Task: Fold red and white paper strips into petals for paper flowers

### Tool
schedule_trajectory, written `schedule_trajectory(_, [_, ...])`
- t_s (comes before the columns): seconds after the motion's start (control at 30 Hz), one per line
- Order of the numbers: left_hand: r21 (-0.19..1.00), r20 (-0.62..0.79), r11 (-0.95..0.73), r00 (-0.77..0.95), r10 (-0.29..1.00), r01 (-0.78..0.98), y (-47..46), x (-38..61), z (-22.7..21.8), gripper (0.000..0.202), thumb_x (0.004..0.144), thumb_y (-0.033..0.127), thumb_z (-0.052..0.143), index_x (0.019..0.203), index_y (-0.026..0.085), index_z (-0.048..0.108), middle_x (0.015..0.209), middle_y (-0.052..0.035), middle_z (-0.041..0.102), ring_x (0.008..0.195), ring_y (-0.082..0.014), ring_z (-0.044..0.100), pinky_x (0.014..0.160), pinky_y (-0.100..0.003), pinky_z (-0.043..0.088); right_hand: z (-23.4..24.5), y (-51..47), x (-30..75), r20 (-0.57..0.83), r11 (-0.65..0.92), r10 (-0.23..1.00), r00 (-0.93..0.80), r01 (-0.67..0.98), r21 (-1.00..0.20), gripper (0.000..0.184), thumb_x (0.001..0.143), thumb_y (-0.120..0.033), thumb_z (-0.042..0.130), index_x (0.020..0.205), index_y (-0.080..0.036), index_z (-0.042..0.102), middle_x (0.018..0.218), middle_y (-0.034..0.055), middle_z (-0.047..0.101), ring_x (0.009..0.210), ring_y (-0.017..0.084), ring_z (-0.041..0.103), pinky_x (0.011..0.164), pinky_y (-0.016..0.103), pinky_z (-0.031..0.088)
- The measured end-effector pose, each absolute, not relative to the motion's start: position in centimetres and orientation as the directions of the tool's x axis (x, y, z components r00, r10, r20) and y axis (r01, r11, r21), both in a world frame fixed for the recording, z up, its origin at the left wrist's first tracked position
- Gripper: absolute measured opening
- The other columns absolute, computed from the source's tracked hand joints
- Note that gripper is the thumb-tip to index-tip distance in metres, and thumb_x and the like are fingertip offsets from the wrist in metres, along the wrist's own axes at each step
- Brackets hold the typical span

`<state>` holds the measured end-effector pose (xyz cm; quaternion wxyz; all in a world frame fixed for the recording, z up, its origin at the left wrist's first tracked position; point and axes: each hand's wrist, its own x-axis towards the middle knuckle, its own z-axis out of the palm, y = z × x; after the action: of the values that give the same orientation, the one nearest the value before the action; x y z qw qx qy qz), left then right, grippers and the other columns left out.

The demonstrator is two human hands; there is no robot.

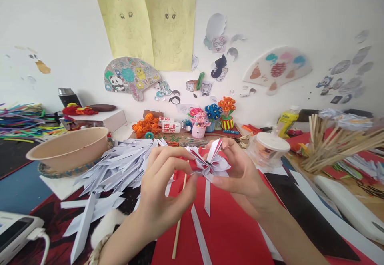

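A: Right hand (241, 175) has its grip round the paper flower (210, 165), over the 12 o'clock end of the red sheet (231, 225). Left hand (168, 183) at its 9 o'clock, can't tell if pinching.
B: Squeezing too hard could crease those petals (220, 165) tbh.

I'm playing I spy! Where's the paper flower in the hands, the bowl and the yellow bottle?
Paper flower (215, 165), head view: petals near its middle.
Bowl (73, 153), head view: outer wall.
Yellow bottle (288, 119), head view: its side.

Paper flower (220, 167) and paper pile (120, 167) obstruct; room lies nearer, above the red sheet (237, 237).
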<state>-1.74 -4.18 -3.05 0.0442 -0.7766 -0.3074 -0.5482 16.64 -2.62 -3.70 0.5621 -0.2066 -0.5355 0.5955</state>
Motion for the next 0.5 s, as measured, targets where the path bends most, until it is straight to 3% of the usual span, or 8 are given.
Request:
schedule_trajectory(0.1, [0.201, 0.872, -0.814, 0.279, 0.402, 0.545, -3.9, -2.1, -3.0, 0.019, 0.083, 0.006, 0.063, 0.086, 0.022, 0.054, 0.099, -0.0027, 0.065, 0.091, -0.0192, 0.056, 0.081, -0.035, 0.041, -3.7, -2.5, 16.8, 0.360, 0.197, 0.889, -0.284, -0.475, -0.858, 0.046, 0.067, -0.012, 0.083, 0.095, -0.029, 0.051, 0.108, -0.0010, 0.059, 0.100, 0.019, 0.061, 0.082, 0.031, 0.054])
schedule_trajectory(0.3, [-0.156, 0.841, -0.748, 0.484, 0.242, 0.645, -3.1, -3.3, -2.9, 0.019, 0.083, 0.014, 0.072, 0.096, 0.025, 0.063, 0.105, -0.0051, 0.068, 0.095, -0.0236, 0.054, 0.082, -0.038, 0.038, -3.4, -2.4, 17.1, 0.319, 0.123, 0.872, -0.372, -0.462, -0.878, 0.046, 0.066, -0.012, 0.082, 0.096, -0.029, 0.051, 0.101, -0.0017, 0.061, 0.090, 0.018, 0.063, 0.078, 0.031, 0.054])
schedule_trajectory(0.4, [-0.174, 0.842, -0.759, 0.494, 0.216, 0.628, -3.2, -3.5, -2.9, 0.019, 0.083, 0.012, 0.071, 0.092, 0.027, 0.064, 0.103, -0.0033, 0.069, 0.095, -0.0235, 0.054, 0.081, -0.038, 0.037, -3.2, -2.5, 17.1, 0.290, 0.092, 0.872, -0.393, -0.452, -0.887, 0.047, 0.064, -0.012, 0.083, 0.095, -0.028, 0.051, 0.099, -0.0016, 0.062, 0.086, 0.018, 0.062, 0.074, 0.029, 0.052])
schedule_trajectory(0.5, [-0.092, 0.849, -0.785, 0.460, 0.260, 0.612, -3.5, -3.4, -2.7, 0.020, 0.083, 0.010, 0.070, 0.091, 0.028, 0.064, 0.103, -0.0021, 0.069, 0.092, -0.0226, 0.054, 0.080, -0.038, 0.037, -3.1, -2.5, 17.1, 0.293, 0.078, 0.863, -0.412, -0.465, -0.882, 0.047, 0.063, -0.010, 0.083, 0.095, -0.027, 0.053, 0.101, -0.0014, 0.061, 0.087, 0.016, 0.061, 0.073, 0.026, 0.050])
